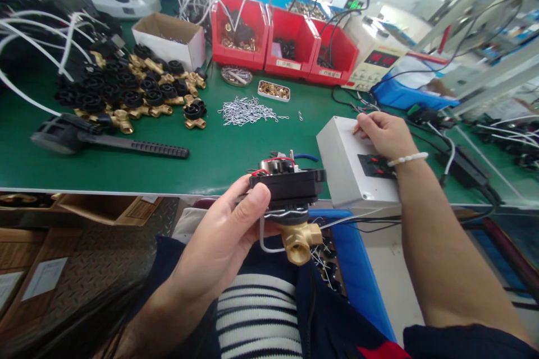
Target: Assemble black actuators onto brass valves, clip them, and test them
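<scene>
My left hand (227, 230) is wrapped round a motorised brass valve (298, 241), held above the table's front edge. Its black housing (290, 186) has no lid on top, so a round metal part and red wires show. A grey cable loops beneath the housing, beside the brass body. Over at the right, my right hand (384, 133) rests on a light grey control box (343, 165) with black and red terminals on its face. Thumb and fingers are pinched together at the box's far part; what is between them is too small to name.
Cotter pins (248, 111) lie heaped mid-table near a small tray of brass parts (273, 91). Brass valve bodies (155, 98) crowd the left, behind a black strap-like tool (109, 137). Red bins (240, 39) and a power supply (373, 59) stand at the back.
</scene>
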A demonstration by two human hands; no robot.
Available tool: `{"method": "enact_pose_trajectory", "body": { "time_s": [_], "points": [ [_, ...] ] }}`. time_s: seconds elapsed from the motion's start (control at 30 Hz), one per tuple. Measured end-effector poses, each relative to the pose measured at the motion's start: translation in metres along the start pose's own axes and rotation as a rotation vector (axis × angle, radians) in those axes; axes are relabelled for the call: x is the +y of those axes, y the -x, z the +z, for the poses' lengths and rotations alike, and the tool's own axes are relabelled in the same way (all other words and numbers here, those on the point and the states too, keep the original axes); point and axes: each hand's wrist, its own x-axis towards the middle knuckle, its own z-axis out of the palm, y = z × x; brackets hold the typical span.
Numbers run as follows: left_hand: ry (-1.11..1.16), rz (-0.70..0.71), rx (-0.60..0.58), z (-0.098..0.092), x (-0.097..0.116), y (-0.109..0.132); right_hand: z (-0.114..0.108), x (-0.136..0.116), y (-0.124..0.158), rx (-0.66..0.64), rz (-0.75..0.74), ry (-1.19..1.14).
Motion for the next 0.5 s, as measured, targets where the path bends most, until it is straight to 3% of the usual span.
{"method": "enact_pose_trajectory", "body": {
  "time_s": [0.2, 0.5],
  "points": [
    [0.056, -0.003, 0.082, -0.0026, 0.0002, -0.0037, 0.0002, 0.0014, -0.0009, 0.006, -0.011, -0.007],
    [0.23, -0.184, 0.023, -0.0003, 0.0055, -0.0073, 0.0004, 0.0012, -0.0001, 0.017, -0.006, -0.037]
  ]
}}
